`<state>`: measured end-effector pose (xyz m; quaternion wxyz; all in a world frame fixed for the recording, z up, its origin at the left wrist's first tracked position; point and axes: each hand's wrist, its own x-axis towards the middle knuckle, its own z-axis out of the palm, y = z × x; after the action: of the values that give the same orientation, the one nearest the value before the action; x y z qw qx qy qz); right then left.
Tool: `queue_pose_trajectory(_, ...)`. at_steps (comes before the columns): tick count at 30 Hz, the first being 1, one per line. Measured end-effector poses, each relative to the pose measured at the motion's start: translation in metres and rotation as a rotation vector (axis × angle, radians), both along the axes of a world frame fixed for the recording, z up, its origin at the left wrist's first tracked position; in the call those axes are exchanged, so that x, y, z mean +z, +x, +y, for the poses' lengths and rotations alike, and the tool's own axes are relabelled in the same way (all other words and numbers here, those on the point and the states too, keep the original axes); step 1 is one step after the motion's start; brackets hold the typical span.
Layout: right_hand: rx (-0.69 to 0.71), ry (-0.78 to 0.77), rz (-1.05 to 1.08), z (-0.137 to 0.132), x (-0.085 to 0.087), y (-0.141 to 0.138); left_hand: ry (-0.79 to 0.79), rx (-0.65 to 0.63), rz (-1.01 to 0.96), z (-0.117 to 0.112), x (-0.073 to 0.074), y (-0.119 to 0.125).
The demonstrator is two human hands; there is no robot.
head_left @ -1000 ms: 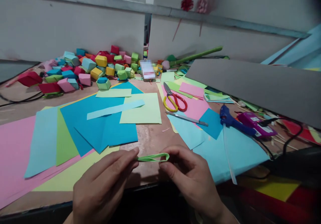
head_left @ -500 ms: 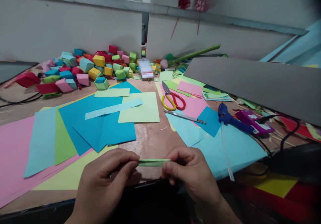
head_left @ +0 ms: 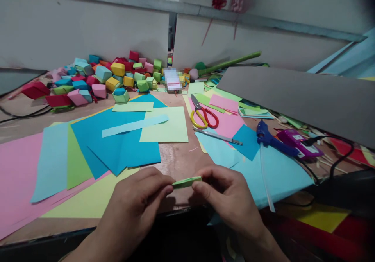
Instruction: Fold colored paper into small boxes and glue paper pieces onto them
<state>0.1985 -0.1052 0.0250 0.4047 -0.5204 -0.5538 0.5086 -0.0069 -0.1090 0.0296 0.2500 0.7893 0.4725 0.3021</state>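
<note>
Between my two hands, just above the table's front edge, is a narrow folded strip of light green paper (head_left: pixel 186 182). My left hand (head_left: pixel 143 195) pinches its left end between thumb and fingers. At the other end, my right hand (head_left: pixel 227 193) grips it with the thumb in front and fingers behind. The strip tilts slightly, its right end higher. Beyond my hands lie blue paper sheets (head_left: pixel 117 152), a pale green sheet (head_left: pixel 172 127) and a light blue strip (head_left: pixel 134 125).
Scissors (head_left: pixel 202 115) and a craft knife (head_left: pixel 218 136) lie on coloured paper. A blue glue gun (head_left: pixel 274 140) rests at right beside a purple device (head_left: pixel 300 142) with a cable. Several folded paper boxes (head_left: pixel 102 74) are heaped at the back left. A grey board (head_left: pixel 293 94) juts in from the right.
My hands have come closer together, the left moving right, so less of the green strip shows. It went from level to slightly tilted. The view has shifted a little.
</note>
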Motion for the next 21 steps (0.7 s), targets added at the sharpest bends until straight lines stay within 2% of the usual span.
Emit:
queue_pose_trajectory(3, 0.019, 0.073, 0.091, -0.001, -0.005, -0.004, 0.028, 0.051, -0.038, 0.0, -0.002, 0.005)
queue_pose_trajectory(5, 0.001, 0.092, 0.112, -0.001, -0.007, -0.006, -0.042, 0.039, -0.077, 0.0, -0.001, 0.008)
queue_pose_trajectory(8, -0.059, 0.032, 0.178, 0.002, -0.01, -0.006, -0.22, 0.023, -0.148, -0.002, 0.003, 0.014)
queue_pose_trajectory(11, -0.015, -0.064, 0.225, 0.008, -0.009, -0.004, -0.31, 0.045, -0.188, -0.004, 0.004, 0.016)
queue_pose_trajectory(15, 0.051, 0.007, 0.071, 0.009, -0.004, -0.001, -0.337, 0.056, -0.198, -0.004, 0.002, 0.014)
queue_pose_trajectory(19, -0.077, 0.196, -0.098, 0.007, -0.002, -0.003, -0.414, 0.031, -0.229, -0.004, 0.002, 0.012)
queue_pose_trajectory(21, -0.119, 0.235, -0.111, 0.007, -0.005, -0.005, -0.458, 0.062, -0.25, -0.004, 0.002, 0.013)
